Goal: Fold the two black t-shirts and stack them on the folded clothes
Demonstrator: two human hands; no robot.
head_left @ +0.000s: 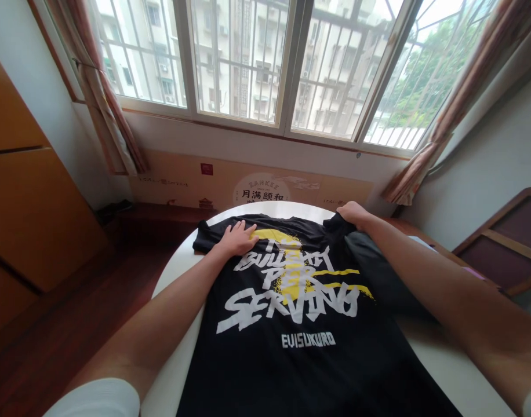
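A black T-shirt (300, 359) with white and yellow lettering lies spread over a round white table (439, 365), its print facing up. My left hand (238, 237) rests flat and open on the shirt near its far left shoulder. At the far right shoulder my right hand (355, 214) is closed on a bunch of the black cloth, which is lifted a little off the table there. Both forearms reach across the shirt from the near side.
A wooden cabinet (26, 197) stands at the left over a dark wood floor (74, 324). Behind the table runs a barred window (248, 63) with curtains (104, 98) at both sides. A wooden framed panel (509, 243) leans at the right.
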